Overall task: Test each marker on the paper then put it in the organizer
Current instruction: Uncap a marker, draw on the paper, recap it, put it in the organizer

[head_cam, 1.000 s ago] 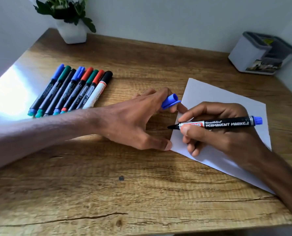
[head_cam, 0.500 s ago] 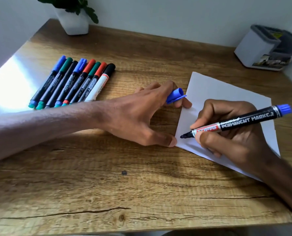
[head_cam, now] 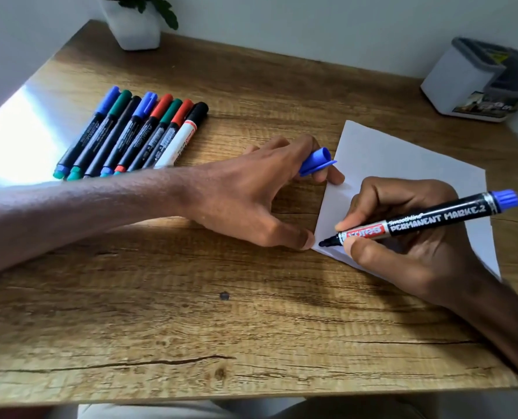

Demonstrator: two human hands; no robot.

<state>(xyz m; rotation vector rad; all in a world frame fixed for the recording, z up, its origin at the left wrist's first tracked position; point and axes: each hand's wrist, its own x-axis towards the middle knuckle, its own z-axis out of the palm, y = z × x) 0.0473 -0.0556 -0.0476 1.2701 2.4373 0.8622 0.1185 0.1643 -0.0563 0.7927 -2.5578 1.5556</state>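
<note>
Head view: a wooden desk [head_cam: 191, 328] with coarse, cracked grain and a dark knot near its middle; a broad band of wood lies between the hands and the near edge.

Toward the left edge, eight slim capped markers [head_cam: 130, 134] lie side by side in a touching, slanted row. Their caps are blue, green, black and red, and one barrel is white. Glare from the left washes the desk beside them. A white square plant pot [head_cam: 137, 25] stands at the far edge, behind the row.

The left forearm crosses from the left edge. The left hand [head_cam: 260, 195] is spread palm down, pinching a blue plastic marker cap [head_cam: 315, 161] between its fingers. Its thumb tip presses the near left corner of a white sheet of paper [head_cam: 403, 155], which lies skewed toward the right edge.

The right hand [head_cam: 409, 246] rests on the sheet and grips a black permanent marker with a blue end plug [head_cam: 427, 219] between thumb and fingers. The marker is tilted low, and its dark tip touches the paper just beside the left thumb.

A white and grey plastic organizer [head_cam: 463, 80] stands in the far right corner, well apart from the paper.
</note>
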